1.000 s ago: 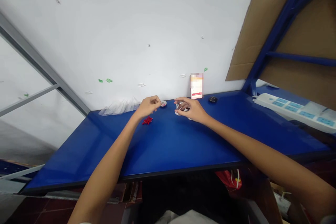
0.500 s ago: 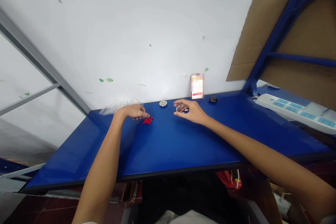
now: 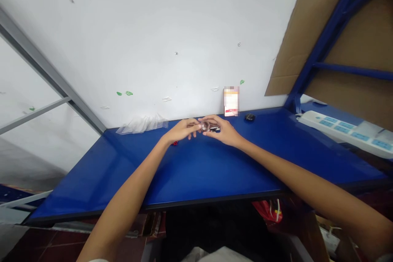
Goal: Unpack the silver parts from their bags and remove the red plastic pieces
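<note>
Clock directions run from mid-view. At 12 o'clock rises a white wall (image 3: 184,16). Near 3 o'clock, a lit phone (image 3: 231,108) stands upright against it on the blue bench (image 3: 208,176); farther out lies a white power strip (image 3: 325,125). Cardboard (image 3: 293,32) and a blue frame (image 3: 324,37) fill 2 o'clock. A grey frame (image 3: 39,65) slants between 9 and 10.

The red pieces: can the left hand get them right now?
Probably yes: the red pieces peek out just beside the left hand, and nothing seen blocks the way. But that hand is at the shiny round thing, so it would have to move back first.
</note>
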`<state>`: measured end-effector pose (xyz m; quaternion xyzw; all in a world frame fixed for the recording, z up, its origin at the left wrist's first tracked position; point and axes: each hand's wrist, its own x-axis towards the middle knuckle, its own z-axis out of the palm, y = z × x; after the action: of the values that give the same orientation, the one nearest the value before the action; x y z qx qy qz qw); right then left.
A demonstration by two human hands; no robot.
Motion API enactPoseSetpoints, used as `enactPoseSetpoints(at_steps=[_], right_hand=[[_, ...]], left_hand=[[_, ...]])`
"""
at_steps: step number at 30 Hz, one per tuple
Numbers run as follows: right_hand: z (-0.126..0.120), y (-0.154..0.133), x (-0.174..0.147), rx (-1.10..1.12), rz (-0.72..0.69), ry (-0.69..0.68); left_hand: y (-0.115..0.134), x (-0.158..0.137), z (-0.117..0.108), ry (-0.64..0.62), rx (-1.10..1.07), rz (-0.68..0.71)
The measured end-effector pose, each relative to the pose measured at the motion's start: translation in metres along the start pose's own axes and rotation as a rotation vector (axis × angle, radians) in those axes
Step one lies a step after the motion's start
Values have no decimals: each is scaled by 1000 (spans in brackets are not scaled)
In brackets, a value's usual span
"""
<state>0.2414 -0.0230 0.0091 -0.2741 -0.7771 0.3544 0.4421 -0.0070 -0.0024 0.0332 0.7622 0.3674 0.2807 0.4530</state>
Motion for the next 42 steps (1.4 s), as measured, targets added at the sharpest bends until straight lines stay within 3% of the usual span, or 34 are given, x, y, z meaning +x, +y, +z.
enactPoseSetpoints(at_steps=[4, 10, 13, 21, 28, 37, 42], right_hand=[[-1, 8, 1, -97, 14, 40], [-15, 23, 8, -255, -12, 107], [-25, 30, 10, -373, -28, 126], [-29, 30, 8, -567, -91, 21], [-32, 33, 7, -609, -119, -45], [-30, 41, 8, -818, -236, -229], [-27, 45, 13, -832, -224, -233]], left_hand=[[-7, 8, 12, 156, -196, -34], [-27, 14, -16, 536, -314, -303], [-39, 19, -26, 646, -320, -381], [-51, 25, -27, 621, -241, -411], [-44, 23, -33, 567, 120, -396], [-10, 13, -11, 620, 749, -173], [-9, 10, 2, 591, 745, -126]])
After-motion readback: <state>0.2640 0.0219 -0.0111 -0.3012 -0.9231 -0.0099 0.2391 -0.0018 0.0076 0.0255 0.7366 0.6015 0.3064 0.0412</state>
